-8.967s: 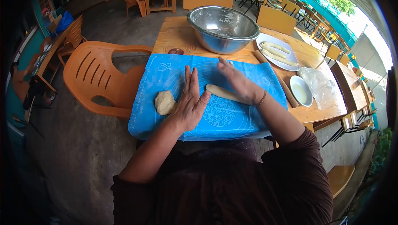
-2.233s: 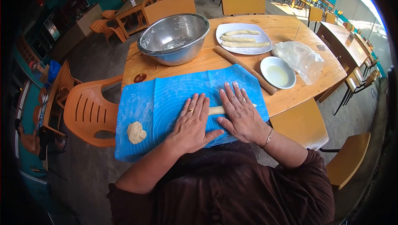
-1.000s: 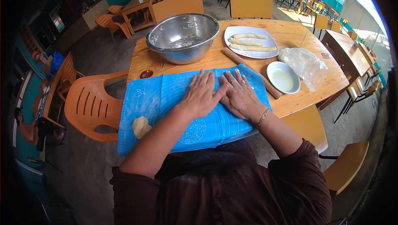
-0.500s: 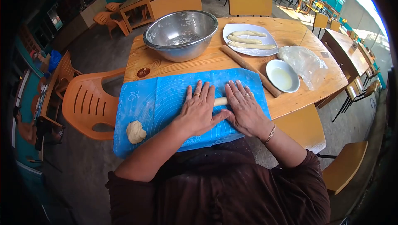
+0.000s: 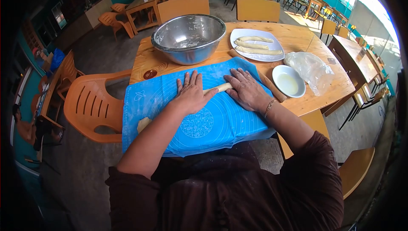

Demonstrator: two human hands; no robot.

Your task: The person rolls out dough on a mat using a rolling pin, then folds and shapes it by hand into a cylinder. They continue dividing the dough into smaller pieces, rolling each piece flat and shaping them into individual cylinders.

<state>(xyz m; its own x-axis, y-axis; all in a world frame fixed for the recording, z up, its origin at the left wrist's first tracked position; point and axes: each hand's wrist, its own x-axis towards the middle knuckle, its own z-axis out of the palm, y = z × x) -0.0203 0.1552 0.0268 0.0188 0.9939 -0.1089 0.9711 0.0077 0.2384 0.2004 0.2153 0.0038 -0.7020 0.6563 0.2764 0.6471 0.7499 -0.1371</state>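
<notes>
Wooden counter [image 5: 293, 39] with a blue mat [image 5: 238, 120]. Dough roll [image 5: 219, 88] lies on the mat, its visible length spanning the gap between left hand [image 5: 191, 92] and right hand [image 5: 246, 89]. Both hands are spread apart, palms down, fingers extended.

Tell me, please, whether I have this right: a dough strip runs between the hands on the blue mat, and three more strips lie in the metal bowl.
Not quite: the head view shows the three other strips on the white plate, not in the metal bowl. A dough strip runs between the left hand and right hand on the blue mat.
</notes>
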